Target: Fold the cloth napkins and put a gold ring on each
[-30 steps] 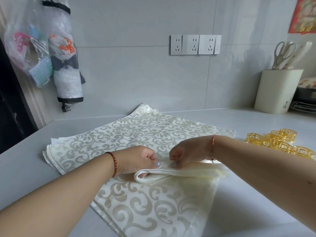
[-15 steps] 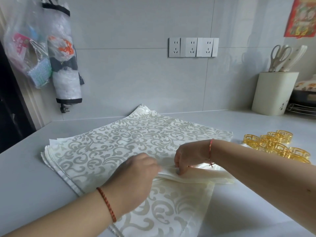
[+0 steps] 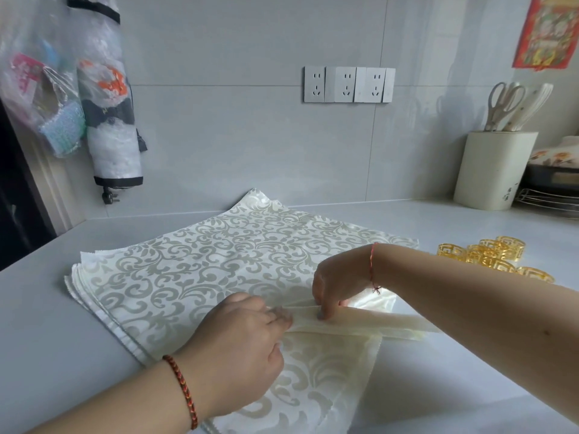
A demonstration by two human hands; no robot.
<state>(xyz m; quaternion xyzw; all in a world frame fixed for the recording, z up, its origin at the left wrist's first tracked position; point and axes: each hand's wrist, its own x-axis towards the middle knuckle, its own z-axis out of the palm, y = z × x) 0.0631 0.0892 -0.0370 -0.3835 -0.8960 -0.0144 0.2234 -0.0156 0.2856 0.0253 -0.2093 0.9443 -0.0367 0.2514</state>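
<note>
A stack of cream napkins [image 3: 194, 261] with a scroll pattern lies spread on the grey counter. The top napkin's folded strip [image 3: 354, 324] runs across the stack's near right part. My left hand [image 3: 244, 343] lies on the strip's left end, fingers pressing it down. My right hand [image 3: 338, 283] pins the strip near its middle with curled fingertips. Several gold rings [image 3: 488, 255] lie in a cluster on the counter to the right, beyond my right forearm.
A cream utensil holder [image 3: 492, 170] with scissors stands at the back right beside a wire rack [image 3: 548, 202]. Bags in a dispenser [image 3: 109, 120] hang on the wall at left. Wall sockets [image 3: 347, 84] sit above the counter [image 3: 47, 324].
My left hand has turned over and slid nearer, from pinching the rolled fold to pressing it flat. The fold has gone from a rounded roll to a flatter strip. My right hand stays.
</note>
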